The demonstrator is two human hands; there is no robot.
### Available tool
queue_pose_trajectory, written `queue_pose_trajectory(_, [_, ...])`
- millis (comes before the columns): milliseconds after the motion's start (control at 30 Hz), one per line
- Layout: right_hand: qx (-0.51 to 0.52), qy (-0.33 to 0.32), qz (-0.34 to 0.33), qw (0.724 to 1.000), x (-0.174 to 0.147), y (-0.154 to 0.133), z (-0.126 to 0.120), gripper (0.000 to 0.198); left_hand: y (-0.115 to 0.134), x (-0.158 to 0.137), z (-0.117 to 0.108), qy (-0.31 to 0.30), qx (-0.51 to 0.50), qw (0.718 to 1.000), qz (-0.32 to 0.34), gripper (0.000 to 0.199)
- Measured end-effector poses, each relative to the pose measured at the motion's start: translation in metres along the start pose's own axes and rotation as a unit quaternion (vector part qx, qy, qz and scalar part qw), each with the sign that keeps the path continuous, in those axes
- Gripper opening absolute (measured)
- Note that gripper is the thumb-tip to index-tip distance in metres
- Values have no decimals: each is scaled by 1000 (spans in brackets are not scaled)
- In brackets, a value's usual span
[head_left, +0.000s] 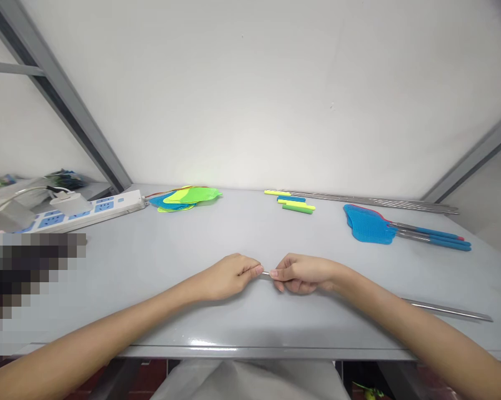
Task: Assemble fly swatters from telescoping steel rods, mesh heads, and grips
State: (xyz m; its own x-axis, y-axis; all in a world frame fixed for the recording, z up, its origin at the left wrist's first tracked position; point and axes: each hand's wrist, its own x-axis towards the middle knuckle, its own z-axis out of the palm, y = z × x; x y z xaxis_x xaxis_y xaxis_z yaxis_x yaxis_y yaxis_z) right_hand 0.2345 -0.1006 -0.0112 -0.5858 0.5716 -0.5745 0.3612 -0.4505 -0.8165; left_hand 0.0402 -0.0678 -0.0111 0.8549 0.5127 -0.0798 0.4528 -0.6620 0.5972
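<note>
Close together above the front middle of the table, both hands are closed. My left hand (231, 276) pinches one end of a thin metal rod (266, 274), thumb on top; whatever lies inside its curled fingers is hidden. Just to the right, my right hand (302, 274) grips the same rod between thumb and fingers. Only a short bright piece shows in the gap between the hands. A longer metal length (450, 310) comes out from behind my right forearm, in line with that piece; the arm covers the stretch between.
Green, yellow and blue fly swatter heads (192, 196) lie at back left beside a white power strip (104, 208). Coloured handle sleeves (297, 209) and long metal rods (371, 200) lie along the wall. Assembled blue fly swatters (369, 225) rest at right.
</note>
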Motion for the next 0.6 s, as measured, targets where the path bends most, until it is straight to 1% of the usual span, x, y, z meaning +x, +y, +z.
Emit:
queue_pose_trajectory(133, [1,9,-3,1000,1,1,2,34,2,0,-1,7,8,1000,-1,34])
queue_pose_trajectory(367, [-12,22,-29,999,0,1,5,37,3,-6,-9,-24,27,999,-9,36])
queue_pose_trajectory(433, [-5,19,-39,999,0,0,5,38,2,-6,-12,-2,46,999,0,36])
queue_pose_trajectory(500, [4,17,-46,999,0,1,4,39,6,-6,-16,44,72,996,22,34])
queue_pose_trajectory(567, [7,12,-44,999,1,1,3,39,19,-8,-23,86,87,991,46,30])
queue_pose_trajectory(600, [7,10,-42,999,1,2,3,39,29,-11,-27,96,84,990,61,29])
